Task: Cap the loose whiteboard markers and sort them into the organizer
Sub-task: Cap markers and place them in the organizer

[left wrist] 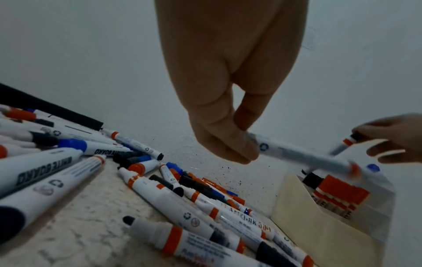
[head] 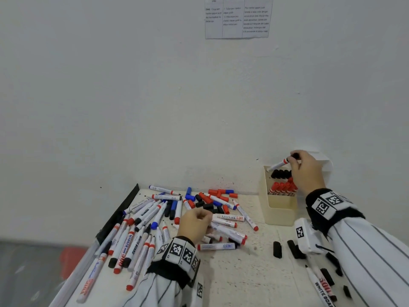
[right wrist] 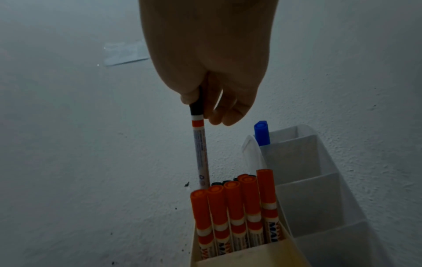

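Organizer [head: 279,214] holding red-capped markers [right wrist: 235,213], black-capped markers [head: 281,173] behind

Marker [left wrist: 303,156] in left hand [left wrist: 219,101] motion-blurred; wall sheet [head: 238,17] cut off, text unreadable.

We see a printed sheet [head: 238,17] taped high on the white wall [head: 132,85], far above both hands. A black strip [head: 120,214] runs along the table's [head: 254,280] left edge, beyond the left hand. Something red [head: 72,260] sits low past that edge, blurred. Dark specks [head: 223,181] dot the wall between the hands.
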{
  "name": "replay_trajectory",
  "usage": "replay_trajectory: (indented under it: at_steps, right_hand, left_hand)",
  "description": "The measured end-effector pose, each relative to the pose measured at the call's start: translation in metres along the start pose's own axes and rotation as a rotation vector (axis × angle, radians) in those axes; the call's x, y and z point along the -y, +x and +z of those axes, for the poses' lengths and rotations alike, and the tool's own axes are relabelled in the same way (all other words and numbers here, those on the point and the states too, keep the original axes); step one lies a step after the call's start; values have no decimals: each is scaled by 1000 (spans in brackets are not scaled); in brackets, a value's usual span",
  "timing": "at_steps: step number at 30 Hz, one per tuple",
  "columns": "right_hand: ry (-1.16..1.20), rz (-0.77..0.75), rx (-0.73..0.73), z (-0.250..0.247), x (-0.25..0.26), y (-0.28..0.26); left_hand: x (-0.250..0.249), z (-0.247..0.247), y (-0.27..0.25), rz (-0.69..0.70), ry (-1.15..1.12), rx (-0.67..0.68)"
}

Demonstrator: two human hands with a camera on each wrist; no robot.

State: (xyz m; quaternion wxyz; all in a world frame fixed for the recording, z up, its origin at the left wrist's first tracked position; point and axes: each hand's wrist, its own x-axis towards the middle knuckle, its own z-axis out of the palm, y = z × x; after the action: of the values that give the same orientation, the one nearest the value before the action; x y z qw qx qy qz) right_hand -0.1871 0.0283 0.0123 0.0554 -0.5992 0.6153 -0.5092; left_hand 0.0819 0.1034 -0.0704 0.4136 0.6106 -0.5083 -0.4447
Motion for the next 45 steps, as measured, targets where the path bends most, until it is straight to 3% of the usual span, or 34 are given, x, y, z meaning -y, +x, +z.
replay_trajectory:
  at_steps: [3,6,9,12,15,19,22,24,28,33,36,41,43,45]
  right_hand:
    - [-79,12,47,11,-8,10]
    - [-172,17,116,20,-13,18]
    - [-234,23,126,30,-20,25]
    - [-292,-14,76,38,-24,29]
    - [-392,-7,154,45,-25,30]
    - [-578,-76,167,51,-27,31]
    - [-741,-9,446,57,-32,32]
    - [-748,36,534,58,-36,31]
    - [-710,58,522,55,-31,24]
    - [-469,-15,355,43,-5,8]
    - [-341,55,520,34,13,-9]
    - [-522,298,1040,20,19,-58]
    - [-702,261,1159,20,9,-76]
    - [-838,208,1156,24,-6,-93]
  left_hand:
    - [3,-9,10,-170,-95,-24]
    - [8,-13,18,-289,-21,-7]
    - [13,-15,24,-382,-59,97]
    - [10,-19,25,-585,-160,215]
    - [16,-23,28,-661,-322,313]
    - [19,-27,23,-652,-434,389]
    - [13,-31,18,-675,-470,393]
    - [9,-32,13,-715,-477,351]
    - [12,-29,14,-740,-441,289]
    - [12,-25,10,-716,-496,234]
    - [13,-22,5,-668,-525,225]
    - [13,-5,0,-642,-419,202]
    - [10,2,-6,-625,-364,213]
    - [8,7,-12,-615,-359,242]
